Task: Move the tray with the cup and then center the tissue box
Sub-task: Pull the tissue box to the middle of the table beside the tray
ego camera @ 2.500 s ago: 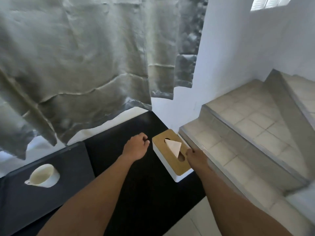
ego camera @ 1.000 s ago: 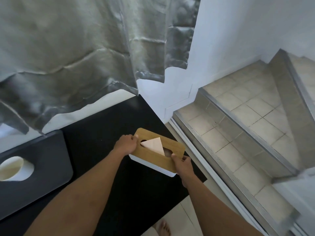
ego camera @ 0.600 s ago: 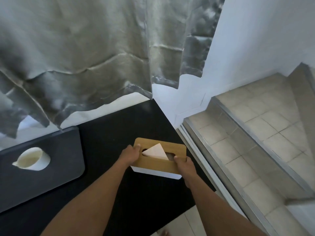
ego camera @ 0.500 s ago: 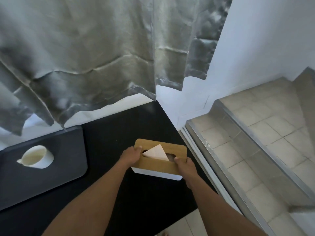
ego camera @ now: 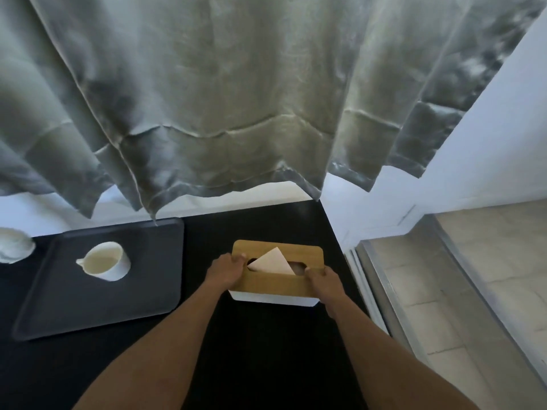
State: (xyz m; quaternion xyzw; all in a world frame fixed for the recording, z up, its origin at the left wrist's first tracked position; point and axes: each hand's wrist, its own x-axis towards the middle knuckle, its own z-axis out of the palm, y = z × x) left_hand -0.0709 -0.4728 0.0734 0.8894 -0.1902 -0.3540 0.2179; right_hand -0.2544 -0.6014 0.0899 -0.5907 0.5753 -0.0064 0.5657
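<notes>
A white tissue box (ego camera: pixel 278 284) with a wooden lid and a tissue sticking up sits on the black table (ego camera: pixel 260 344), toward its right end. My left hand (ego camera: pixel 226 270) grips the box's left end and my right hand (ego camera: pixel 324 281) grips its right end. To the left lies a dark grey tray (ego camera: pixel 148 291) with a white cup (ego camera: pixel 105 261) standing on it, apart from both hands.
A grey-green curtain (ego camera: pixel 236 99) hangs over the table's far edge. A white object (ego camera: pixel 13 247) shows at the left edge beside the tray. The table ends at the right near a white wall corner and tiled steps (ego camera: pixel 473 291).
Both hands have turned the tissue box square to the table and carried it leftward, away from the right corner. The view has swung left, bringing the whole tray and cup into sight.
</notes>
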